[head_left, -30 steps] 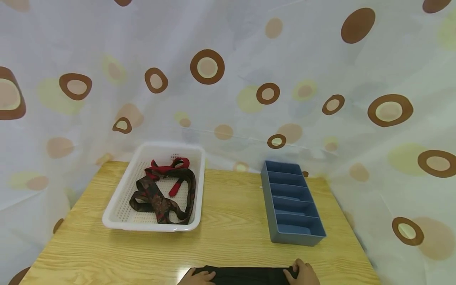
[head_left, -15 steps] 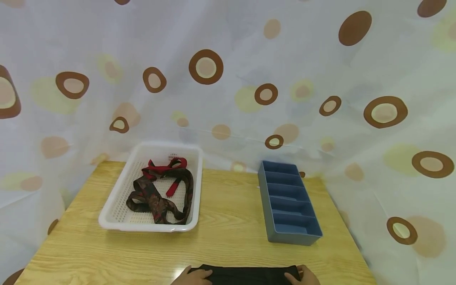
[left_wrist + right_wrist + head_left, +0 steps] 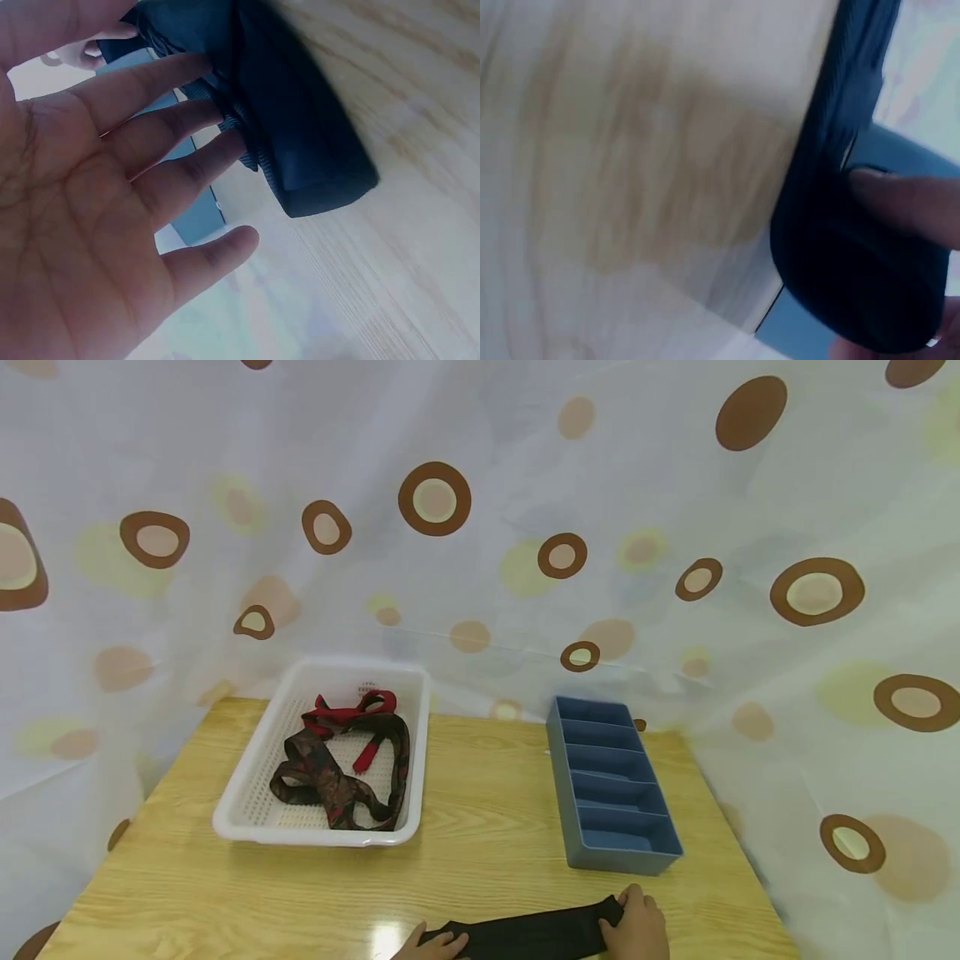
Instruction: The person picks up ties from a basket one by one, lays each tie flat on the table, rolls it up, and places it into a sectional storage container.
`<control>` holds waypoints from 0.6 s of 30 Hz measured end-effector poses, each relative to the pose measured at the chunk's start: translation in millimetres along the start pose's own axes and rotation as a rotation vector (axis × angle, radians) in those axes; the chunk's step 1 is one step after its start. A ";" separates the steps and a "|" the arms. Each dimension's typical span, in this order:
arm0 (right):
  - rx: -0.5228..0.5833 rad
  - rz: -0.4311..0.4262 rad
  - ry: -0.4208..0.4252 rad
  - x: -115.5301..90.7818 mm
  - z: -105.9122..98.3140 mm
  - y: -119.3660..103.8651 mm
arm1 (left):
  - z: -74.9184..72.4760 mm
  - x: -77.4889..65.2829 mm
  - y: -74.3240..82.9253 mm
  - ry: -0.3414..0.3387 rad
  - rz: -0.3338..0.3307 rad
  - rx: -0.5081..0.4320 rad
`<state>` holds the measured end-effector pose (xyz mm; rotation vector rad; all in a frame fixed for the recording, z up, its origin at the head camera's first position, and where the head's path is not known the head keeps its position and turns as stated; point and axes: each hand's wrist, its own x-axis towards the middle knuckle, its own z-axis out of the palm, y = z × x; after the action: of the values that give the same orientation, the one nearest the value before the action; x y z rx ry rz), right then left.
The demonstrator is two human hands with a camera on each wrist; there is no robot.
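A long folded black cloth point(image 3: 536, 935) lies at the near edge of the head view, slanting up to the right. My right hand point(image 3: 637, 927) pinches its right end. In the right wrist view the thumb point(image 3: 900, 199) presses the rounded black end, and part of the other fingers is hidden. At the left end is my left hand point(image 3: 431, 945). The left wrist view shows its fingers point(image 3: 169, 124) mostly straight and spread, several fingertips touching the dark fabric. A ribbed edge shows along the cloth there.
A white plastic basket point(image 3: 225, 827) stands at the back left, holding a dark patterned tie point(image 3: 330, 785) and a red one point(image 3: 345, 714). A blue divided tray point(image 3: 577, 843) with several compartments stands right of it on the wooden table point(image 3: 480, 827). A spotted curtain point(image 3: 510, 485) hangs behind.
The right end of the black cloth has moved up and away, so the cloth now slants. My right hand has moved with it; my left hand has shifted slightly right.
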<state>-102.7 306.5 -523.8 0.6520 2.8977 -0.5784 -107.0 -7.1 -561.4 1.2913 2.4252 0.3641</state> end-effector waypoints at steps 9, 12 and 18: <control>-0.027 -0.091 0.054 -5.4 11.3 -23.3 | 184.6 37.9 -67.8 0.485 0.142 0.233; -0.009 -0.145 0.032 -9.2 9.7 -25.7 | 171.7 33.9 -65.1 0.434 0.153 0.225; 0.087 -0.169 -0.054 -8.6 1.1 -19.0 | 57.5 -0.1 -18.4 0.188 0.096 0.099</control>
<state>-103.2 286.9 -516.7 0.3963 2.9086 -0.7340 -95.5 -14.2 -620.2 1.4810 2.5697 0.4134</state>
